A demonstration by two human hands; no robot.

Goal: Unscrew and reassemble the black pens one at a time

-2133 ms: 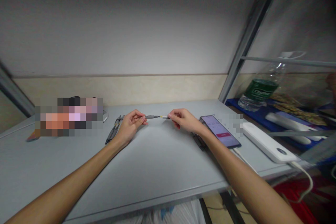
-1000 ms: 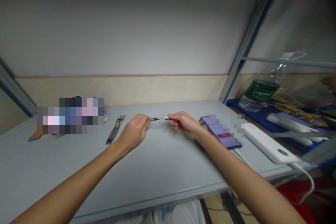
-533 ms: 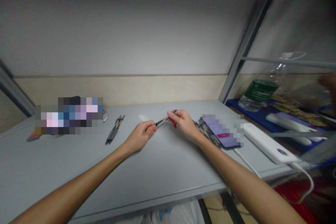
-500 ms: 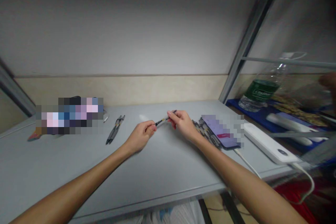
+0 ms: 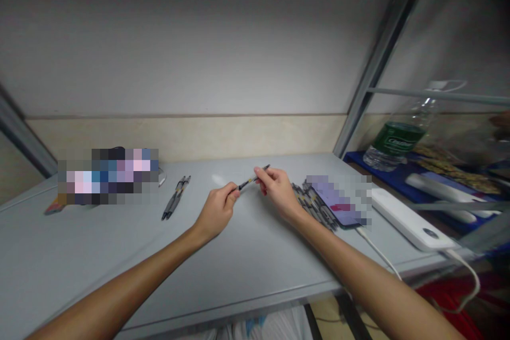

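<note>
The left hand (image 5: 218,209) is closed in a fist-like grip, thumb along the top, around the lower end of a slim dark pen (image 5: 247,183). The right hand (image 5: 279,189) pinches the same pen near its other end between thumb and fingers, the tip sticking out past them. The pen slants upward from left hand to right, above the middle of the grey tabletop (image 5: 251,260), a small yellowish band showing between the grips.

Two seconds ago the pen was stretched almost level between hands set wider apart; since then the left hand has come lower and closer to the right, and the pen has tilted. Against half a second ago, little has changed beyond a slight shift of view.

To the left of the left hand, two pens (image 5: 176,197) lie side by side. Just beyond the right wrist, a row of pens (image 5: 314,207) lies alongside a phone (image 5: 329,199), whose lit screen carries a dark pink bar; its text is illegible. Farther right is a white power bank (image 5: 402,218). Beyond the table, a clear bottle (image 5: 398,138) bears a green label with white lettering starting with "C", the rest blurred.
</note>
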